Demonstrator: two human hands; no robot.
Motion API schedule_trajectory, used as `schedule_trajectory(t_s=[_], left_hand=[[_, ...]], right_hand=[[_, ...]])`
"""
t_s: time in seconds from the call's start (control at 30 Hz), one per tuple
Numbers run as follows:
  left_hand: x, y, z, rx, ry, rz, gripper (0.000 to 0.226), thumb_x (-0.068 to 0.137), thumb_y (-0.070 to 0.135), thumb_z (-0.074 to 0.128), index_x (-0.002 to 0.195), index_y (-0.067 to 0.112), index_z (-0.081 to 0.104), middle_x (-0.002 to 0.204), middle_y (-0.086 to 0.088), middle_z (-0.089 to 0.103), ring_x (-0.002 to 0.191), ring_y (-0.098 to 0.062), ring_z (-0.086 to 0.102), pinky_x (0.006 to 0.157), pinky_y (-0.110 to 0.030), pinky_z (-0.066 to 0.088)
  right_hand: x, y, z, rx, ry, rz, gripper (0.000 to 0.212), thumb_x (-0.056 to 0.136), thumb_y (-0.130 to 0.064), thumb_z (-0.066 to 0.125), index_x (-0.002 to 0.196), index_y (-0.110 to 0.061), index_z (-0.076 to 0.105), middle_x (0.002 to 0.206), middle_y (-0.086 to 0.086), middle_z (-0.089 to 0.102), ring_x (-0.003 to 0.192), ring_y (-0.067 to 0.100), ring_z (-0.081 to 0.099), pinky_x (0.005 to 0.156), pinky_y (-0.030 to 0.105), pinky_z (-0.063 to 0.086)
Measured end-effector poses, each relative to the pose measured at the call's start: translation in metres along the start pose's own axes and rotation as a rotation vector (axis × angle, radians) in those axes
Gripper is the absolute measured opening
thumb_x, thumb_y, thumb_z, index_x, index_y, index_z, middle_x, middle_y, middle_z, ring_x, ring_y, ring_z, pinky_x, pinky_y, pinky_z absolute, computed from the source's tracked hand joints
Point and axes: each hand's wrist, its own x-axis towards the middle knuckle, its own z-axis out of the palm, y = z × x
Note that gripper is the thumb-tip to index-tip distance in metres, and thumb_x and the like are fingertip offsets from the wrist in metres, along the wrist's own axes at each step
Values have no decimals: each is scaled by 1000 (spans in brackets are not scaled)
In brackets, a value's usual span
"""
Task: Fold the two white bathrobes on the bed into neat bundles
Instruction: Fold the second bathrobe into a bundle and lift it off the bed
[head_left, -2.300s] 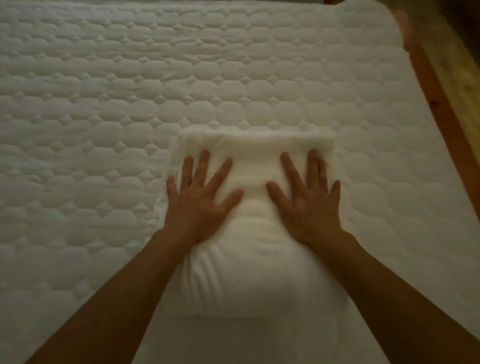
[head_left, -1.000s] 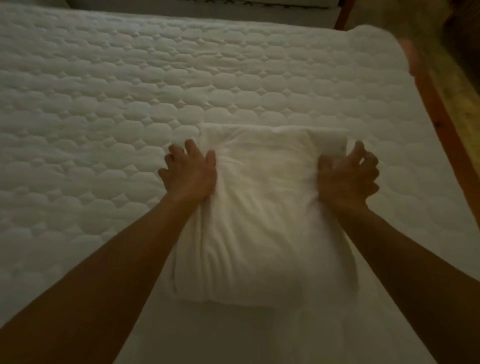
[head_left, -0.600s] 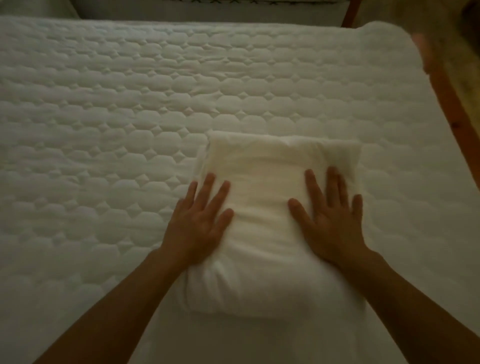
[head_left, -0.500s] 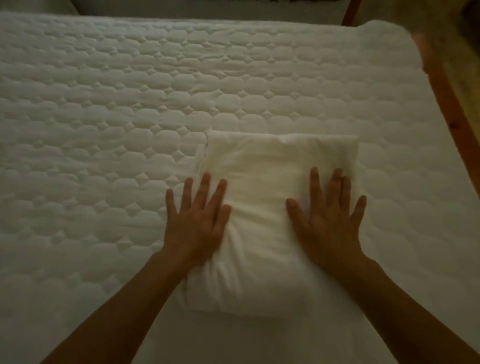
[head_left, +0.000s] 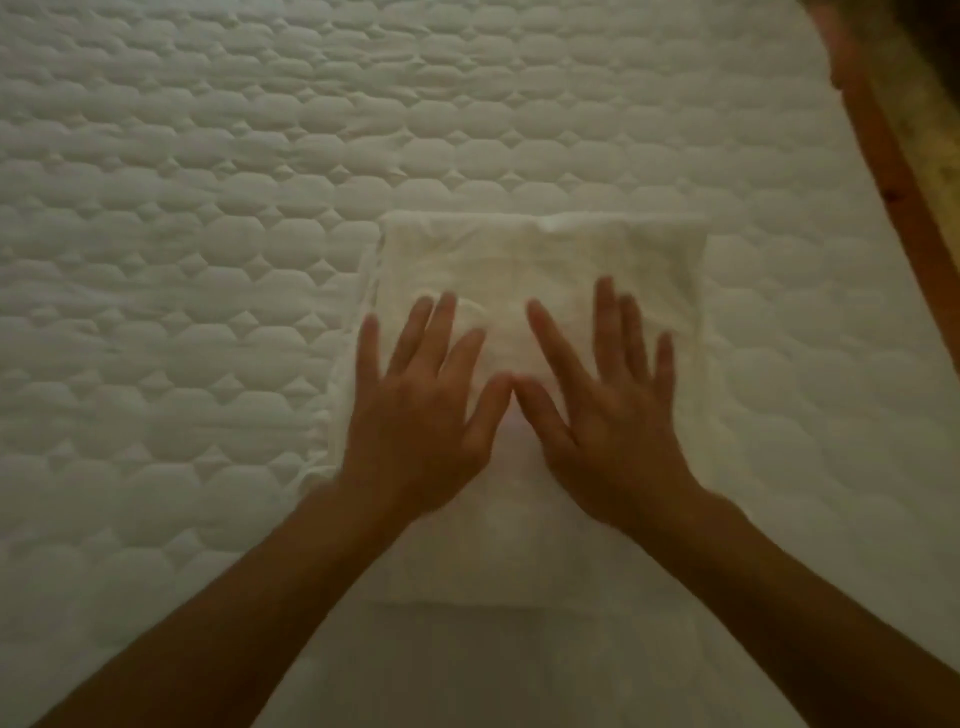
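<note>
Half a second ago the two hands lay apart, each near a side edge of the folded bathrobe (head_left: 545, 254). Now they have slid inward to meet over its middle. The left hand (head_left: 415, 415) and right hand (head_left: 608, 415) both lie flat with fingers straight and spread, gripping nothing, palms pressing down, and the thumb tips touch or nearly touch between them.

The bathrobe sits under both palms as a squared bundle on the bed (head_left: 182, 260), its far edge just beyond the fingertips and its side edges out past each little finger. The wooden bed frame (head_left: 904, 171) runs well off to the right of the right hand.

This looks like a final smoothing and flattening pass, so this bundle seems close to done. A smoother white cloth lies nearer than the wrists, and I cannot tell whether it is the second bathrobe.
</note>
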Motion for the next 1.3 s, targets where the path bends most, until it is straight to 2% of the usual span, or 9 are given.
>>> schedule_trajectory(t_s=[0.17, 0.27, 0.57, 0.7, 0.77, 0.87, 1.07, 1.2, 1.3], left_hand=[[110, -35, 33, 47, -252, -203, 64, 96, 70, 17, 155, 53, 0, 170, 7, -8, 156, -27, -6, 119, -65, -1], [114, -56, 47, -24, -311, -361, 77, 83, 89, 15, 151, 60, -3, 169, 12, -14, 155, -34, -4, 118, -68, 7], [102, -65, 44, -153, -227, -337, 93, 79, 91, 32, 155, 51, -5, 168, 4, -19, 156, -30, -2, 122, -59, 10], [64, -76, 26, -398, -184, -544, 134, 59, 95, 56, 160, 30, -2, 170, -7, 9, 155, -28, 15, 124, -44, 15], [37, -83, 14, -445, -191, -675, 131, 55, 89, 66, 158, 19, 26, 159, -10, 39, 142, -31, 42, 115, -44, 33], [11, -91, 2, -548, -242, -798, 114, 41, 93, 69, 123, 13, 67, 118, -10, 71, 101, -31, 67, 87, -44, 55], [24, -84, -20, -916, -492, -838, 117, 36, 64, 92, 136, 17, 55, 109, -8, 73, 100, -28, 69, 85, -45, 55], [13, -86, -23, -1046, -449, -800, 111, 16, 59, 96, 116, 24, 66, 99, -4, 79, 86, -24, 76, 63, -34, 59], [6, -74, -35, -1142, -364, -726, 88, 31, 52, 94, 111, 26, 67, 97, -3, 79, 85, -24, 76, 61, -33, 59]], right_hand=[[97, 31, 12, -180, -120, 76, 70, 95, -75, 21, 158, -49, 3, 169, 5, -17, 155, 22, -18, 121, 59, -9], [105, 69, 15, -46, -156, 263, 84, 82, -90, 18, 154, -55, -6, 167, -3, -25, 152, 13, -26, 121, 58, -11], [85, 68, 15, 116, -46, 303, 89, 79, -91, 27, 152, -57, -11, 163, -3, -33, 151, 18, -29, 123, 58, -4], [31, 86, 7, 474, -18, 616, 124, 65, -88, 63, 159, -40, -3, 168, 11, 6, 154, 31, 11, 124, 46, 15], [12, 96, 1, 509, -64, 703, 133, 54, -88, 70, 158, -18, 23, 157, 11, 37, 141, 32, 40, 117, 48, 35], [3, 103, -5, 688, -125, 799, 119, 42, -83, 80, 135, -13, 57, 127, 4, 66, 110, 27, 65, 97, 46, 55], [12, 109, -18, 1059, -316, 770, 77, 56, -47, 94, 118, -9, 69, 103, 5, 79, 91, 24, 77, 85, 42, 61], [4, 105, -25, 1192, -361, 723, 47, 74, -32, 85, 114, -14, 70, 108, 6, 78, 96, 24, 76, 84, 41, 59], [-4, 93, -30, 1236, -309, 718, 33, 80, -25, 81, 110, -14, 71, 107, 7, 78, 91, 22, 76, 74, 36, 60]])
